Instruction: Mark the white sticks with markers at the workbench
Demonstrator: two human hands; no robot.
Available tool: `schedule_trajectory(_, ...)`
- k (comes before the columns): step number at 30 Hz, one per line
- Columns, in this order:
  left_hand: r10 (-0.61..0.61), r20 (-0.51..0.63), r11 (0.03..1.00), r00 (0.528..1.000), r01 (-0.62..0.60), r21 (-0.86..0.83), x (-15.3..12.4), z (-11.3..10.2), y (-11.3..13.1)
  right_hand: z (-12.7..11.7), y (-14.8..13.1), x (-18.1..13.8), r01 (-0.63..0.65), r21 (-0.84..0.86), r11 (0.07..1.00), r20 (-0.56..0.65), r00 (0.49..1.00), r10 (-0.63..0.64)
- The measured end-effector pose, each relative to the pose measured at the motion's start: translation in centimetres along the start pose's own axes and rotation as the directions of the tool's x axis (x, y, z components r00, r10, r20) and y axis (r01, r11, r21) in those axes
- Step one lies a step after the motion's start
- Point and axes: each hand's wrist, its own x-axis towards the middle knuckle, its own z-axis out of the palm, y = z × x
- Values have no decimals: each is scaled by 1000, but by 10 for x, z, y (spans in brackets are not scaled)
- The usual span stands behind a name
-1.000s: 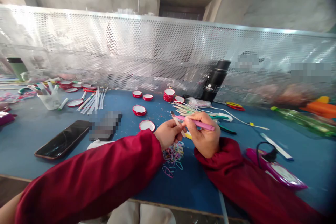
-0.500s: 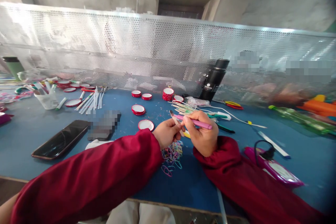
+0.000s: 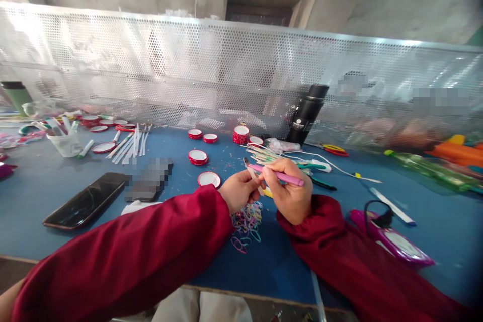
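Observation:
Both my hands meet above the blue table (image 3: 56,196), in red sleeves. My right hand (image 3: 290,193) is closed around a pink pen-like stick (image 3: 285,176) that points left and right. My left hand (image 3: 237,192) pinches a thin pale stick (image 3: 252,173) with a dark tip, touching the pink one. Under my hands lies a heap of small coloured rubber bands (image 3: 247,224). Just beyond my hands is a pile of thin sticks (image 3: 262,155).
A black phone (image 3: 85,200) lies at the left, red-rimmed round lids (image 3: 198,157) in the middle, a black flask (image 3: 306,114) by the perforated metal screen (image 3: 188,70). A purple device with a black cord (image 3: 388,241) sits at the right, scissors (image 3: 334,150) and a green bottle (image 3: 426,167) farther back.
Barely anything differs: my hands keep the same grip on the two sticks, and the view has drifted slightly.

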Motion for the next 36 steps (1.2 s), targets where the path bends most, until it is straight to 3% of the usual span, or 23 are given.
schedule_trajectory(17, -34, 12, 999, 999, 34, 11, -2, 1, 1, 0, 1, 0, -8, -14, 1000, 19, 1000, 8)
schedule_trajectory(36, 16, 14, 999, 1000, -16, 30, -1, -1, -4, -1, 1, 1, -13, -14, 1000, 25, 1000, 14)
